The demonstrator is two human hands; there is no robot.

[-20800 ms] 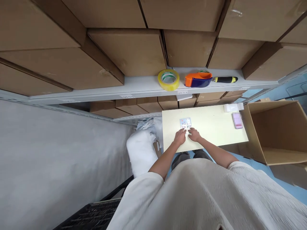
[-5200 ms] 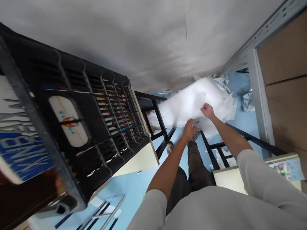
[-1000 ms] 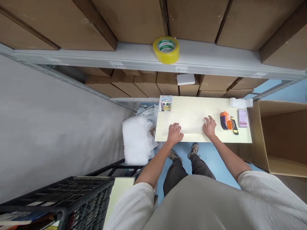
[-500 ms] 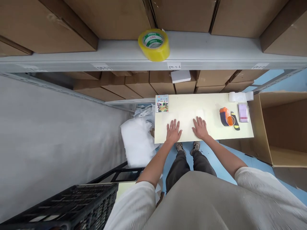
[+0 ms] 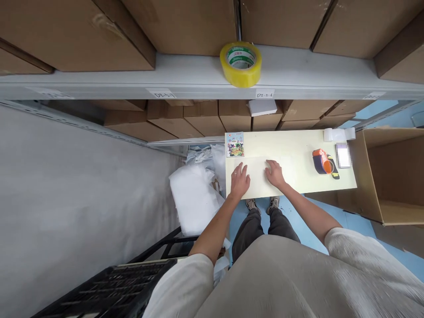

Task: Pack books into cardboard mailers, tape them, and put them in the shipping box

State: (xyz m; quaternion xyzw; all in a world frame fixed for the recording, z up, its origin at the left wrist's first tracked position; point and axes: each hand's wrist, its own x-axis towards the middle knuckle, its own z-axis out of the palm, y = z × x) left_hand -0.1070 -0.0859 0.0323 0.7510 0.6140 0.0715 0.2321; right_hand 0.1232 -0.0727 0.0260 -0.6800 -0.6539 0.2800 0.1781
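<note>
Bench (image 5: 298, 141) carries a pale sheet (image 5: 265, 168) at its near edge. Left hand (image 5: 240, 180) and right hand (image 5: 274, 173) both lie flat on the sheet, fingers spread, gripping nothing. Card (image 5: 235, 145) sits at bench's far-left corner, tape gun (image 5: 323, 161) toward bench's right end.

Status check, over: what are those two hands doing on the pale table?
Left hand and right hand open, flat on a thin whitish sheet on the pale yellow table. Colourful picture card beyond left hand. Orange tape dispenser off right, apart.
</note>
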